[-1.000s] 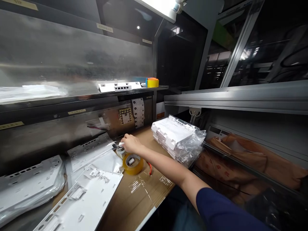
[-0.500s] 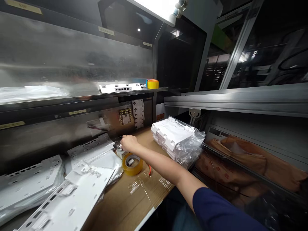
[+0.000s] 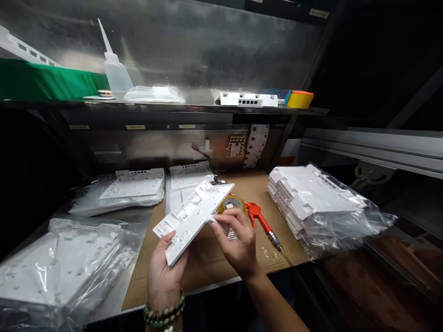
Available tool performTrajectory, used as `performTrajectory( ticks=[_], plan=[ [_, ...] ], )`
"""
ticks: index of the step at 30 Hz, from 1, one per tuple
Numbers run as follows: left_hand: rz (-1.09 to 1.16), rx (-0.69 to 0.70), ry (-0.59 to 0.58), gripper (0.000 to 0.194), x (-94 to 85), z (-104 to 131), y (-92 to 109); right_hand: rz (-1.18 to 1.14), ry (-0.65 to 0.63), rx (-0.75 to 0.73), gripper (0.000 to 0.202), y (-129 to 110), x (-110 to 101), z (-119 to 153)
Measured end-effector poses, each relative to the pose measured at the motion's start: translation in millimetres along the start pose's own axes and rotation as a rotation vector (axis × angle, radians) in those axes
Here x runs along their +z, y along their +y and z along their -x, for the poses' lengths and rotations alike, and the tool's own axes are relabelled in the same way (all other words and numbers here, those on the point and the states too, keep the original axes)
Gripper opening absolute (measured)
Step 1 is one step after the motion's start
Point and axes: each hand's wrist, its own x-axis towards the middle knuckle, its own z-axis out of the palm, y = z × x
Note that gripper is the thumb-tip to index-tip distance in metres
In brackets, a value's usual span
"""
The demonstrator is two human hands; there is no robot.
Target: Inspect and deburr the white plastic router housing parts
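My left hand [image 3: 165,263], with beaded bracelets at the wrist, grips the lower left end of a white plastic panel [image 3: 195,214], which is tilted above the cardboard. My right hand [image 3: 238,237] pinches a small white wad, like cloth or tissue, against the panel's right edge. Behind the right hand a roll of yellow tape [image 3: 238,201] is partly hidden. An orange-handled tool [image 3: 259,216] with a metal tip lies to the right of that hand on the cardboard [image 3: 270,191].
Bagged white panels are stacked at the right [image 3: 311,193] and at the left [image 3: 76,263], with more behind. The shelf [image 3: 200,108] holds a squeeze bottle [image 3: 117,74], a green bin [image 3: 51,80], a white part and yellow tape [image 3: 300,99].
The view has swung left. My right hand has come back from the rear of the cardboard to the panel, now with a white wad. My left hand has come into view holding the panel.
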Motion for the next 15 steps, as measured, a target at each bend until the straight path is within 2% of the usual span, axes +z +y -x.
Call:
performTrajectory(
  ticks=[3,8,12,15],
  plan=[
    [0.028,-0.018,-0.009,0.075,1.1,1.9,-3.8,0.030,0.035,-0.019,0.018,-7.3,9.6,13.3],
    [0.029,-0.078,-0.073,0.070,6.4,9.0,-10.4,0.008,-0.037,-0.115,0.022,-10.0,13.1,19.2],
    [0.027,-0.064,-0.113,0.070,14.5,12.9,-13.5,0.051,0.100,-0.025,0.021,-4.0,10.2,18.9],
    [-0.035,-0.131,-0.116,0.069,24.5,18.8,-10.3,0.062,0.087,-0.066,0.022,-6.9,9.9,21.7]
  ],
)
